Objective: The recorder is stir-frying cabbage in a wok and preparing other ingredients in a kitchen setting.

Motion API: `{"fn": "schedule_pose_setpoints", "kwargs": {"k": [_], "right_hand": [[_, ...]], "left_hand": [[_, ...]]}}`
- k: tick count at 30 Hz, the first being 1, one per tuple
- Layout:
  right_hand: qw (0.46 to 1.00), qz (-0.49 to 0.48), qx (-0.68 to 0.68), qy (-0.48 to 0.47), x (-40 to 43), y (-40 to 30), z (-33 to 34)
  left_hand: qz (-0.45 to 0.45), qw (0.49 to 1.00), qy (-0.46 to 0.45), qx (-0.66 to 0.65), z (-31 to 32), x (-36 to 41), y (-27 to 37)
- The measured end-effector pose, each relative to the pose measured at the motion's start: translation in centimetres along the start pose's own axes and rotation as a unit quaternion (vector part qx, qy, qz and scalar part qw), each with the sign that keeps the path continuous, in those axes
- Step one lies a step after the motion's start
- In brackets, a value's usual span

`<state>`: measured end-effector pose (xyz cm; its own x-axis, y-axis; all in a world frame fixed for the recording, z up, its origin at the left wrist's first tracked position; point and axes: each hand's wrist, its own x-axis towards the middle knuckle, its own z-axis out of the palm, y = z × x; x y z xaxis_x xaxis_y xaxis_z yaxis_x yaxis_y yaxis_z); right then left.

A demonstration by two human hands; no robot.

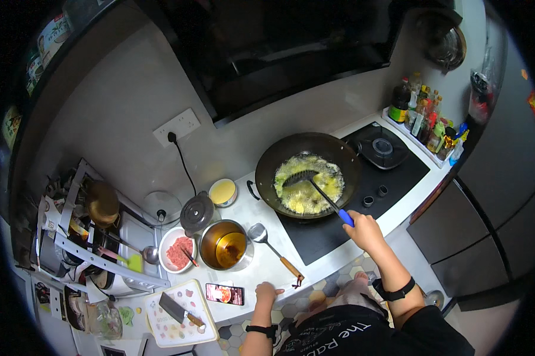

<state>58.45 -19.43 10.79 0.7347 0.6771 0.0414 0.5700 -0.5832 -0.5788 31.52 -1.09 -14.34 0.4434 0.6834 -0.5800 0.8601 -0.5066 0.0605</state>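
Note:
My right hand (364,230) is closed on the blue handle of a black slotted skimmer (300,178). The skimmer's head lies in bubbling oil with yellow-green food pieces, inside a large dark wok (267,155) on the hob. My left hand (268,294) rests at the counter's front edge, its fingers partly curled and no object visible in it. To its left lies a lit phone (225,294). A metal spatula (274,249) with a wooden handle lies above that hand. Left of the spatula stands a steel pot (207,231) of brown liquid.
A white bowl (163,249) holds minced meat beside a lidded container (197,212) and a yellow-filled bowl (223,192). A cleaver (171,307) lies on a cutting board (154,322). Bottles stand in a tray (412,132) beyond the second burner (382,147). A dish rack (111,262) is at left.

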Motion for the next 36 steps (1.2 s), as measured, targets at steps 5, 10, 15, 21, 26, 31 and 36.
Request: {"fn": "schedule_pose_setpoints", "kwargs": {"k": [5,10,15,21,26,31,36], "right_hand": [[0.998,-0.021,-0.026,0.052,1.2,-0.9,1.1],[0.991,-0.094,-0.086,0.038,2.0,-2.6,1.9],[0.977,-0.143,-0.148,0.053,1.6,-2.3,2.4],[0.943,-0.184,-0.270,0.058,0.4,-0.4,1.7],[0.955,-0.156,-0.248,0.048,-1.5,1.2,0.6],[0.970,-0.103,-0.219,0.005,-3.6,2.3,-1.0],[0.986,-0.088,-0.144,0.018,-5.7,3.9,-2.7]], "left_hand": [[0.008,0.999,-0.020,0.024,0.1,0.3,0.0],[0.013,0.999,-0.040,0.027,-0.1,0.8,-0.2],[0.009,0.999,-0.030,0.027,0.6,0.9,-0.6],[0.020,0.998,-0.046,0.045,-0.1,1.1,-0.3],[0.025,0.998,-0.043,0.044,0.0,0.8,-0.2],[0.014,0.998,-0.037,0.041,0.3,0.4,-0.3],[0.032,0.999,0.008,0.022,0.3,0.2,-0.5]]}}
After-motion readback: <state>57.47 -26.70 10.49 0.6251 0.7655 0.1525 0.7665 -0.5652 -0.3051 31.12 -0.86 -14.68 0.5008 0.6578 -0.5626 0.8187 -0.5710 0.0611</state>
